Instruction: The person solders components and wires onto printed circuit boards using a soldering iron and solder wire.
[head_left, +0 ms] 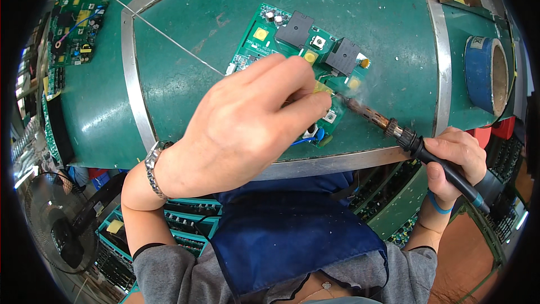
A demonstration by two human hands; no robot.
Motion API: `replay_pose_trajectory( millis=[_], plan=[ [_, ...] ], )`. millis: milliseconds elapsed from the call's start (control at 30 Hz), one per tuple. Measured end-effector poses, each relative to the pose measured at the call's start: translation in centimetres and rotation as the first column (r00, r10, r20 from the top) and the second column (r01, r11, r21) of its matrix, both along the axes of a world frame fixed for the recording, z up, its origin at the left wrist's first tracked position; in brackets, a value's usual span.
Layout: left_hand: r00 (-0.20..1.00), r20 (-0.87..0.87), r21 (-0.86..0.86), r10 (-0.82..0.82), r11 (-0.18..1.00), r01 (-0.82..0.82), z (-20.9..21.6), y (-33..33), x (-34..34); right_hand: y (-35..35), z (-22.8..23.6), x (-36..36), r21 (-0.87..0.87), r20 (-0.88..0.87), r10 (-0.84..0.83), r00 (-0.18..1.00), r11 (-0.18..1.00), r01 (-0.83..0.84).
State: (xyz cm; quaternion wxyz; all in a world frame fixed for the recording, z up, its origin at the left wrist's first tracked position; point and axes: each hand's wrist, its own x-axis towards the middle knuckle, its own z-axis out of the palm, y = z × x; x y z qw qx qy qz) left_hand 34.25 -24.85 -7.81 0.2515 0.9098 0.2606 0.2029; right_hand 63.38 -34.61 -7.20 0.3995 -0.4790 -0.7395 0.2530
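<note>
A green circuit board (247,50) lies on the bench, carrying two black box-shaped relays (295,29) and several yellow and white parts. My left hand (253,112) is over its lower left part, fingers pinched on a thin silvery solder wire (180,45) that runs off to the upper left. A soldering iron (419,149) with a black handle is gripped in my right hand (458,157). Its tip points at the board beside my left fingertips, with faint smoke around it. My left fingers hide the wire's end and part of the board.
Metal strips (138,79) edge the green bench mat (191,14). More circuit boards (79,25) are stacked at the far left. A blue tape roll (486,76) stands on the right. A fan (59,222) is at lower left, near teal racks (194,205) holding boards below the bench.
</note>
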Motion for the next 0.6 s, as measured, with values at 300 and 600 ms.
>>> replay_pose_trajectory(
  millis=[300, 600],
  plan=[
    [0.988, -0.152, -0.127, 0.002, 0.992, -0.022, 1.9, 0.2, -2.8, -2.9, -0.3, 0.5, 0.035, -0.117, -0.166, 0.979, 0.985, 0.171],
    [0.951, -0.265, 0.215, -0.157, 0.952, 0.217, 0.2, 0.2, -3.7, -5.4, -1.1, 0.0, 0.074, -0.253, -0.314, 0.915, 0.937, 0.342]
  ],
)
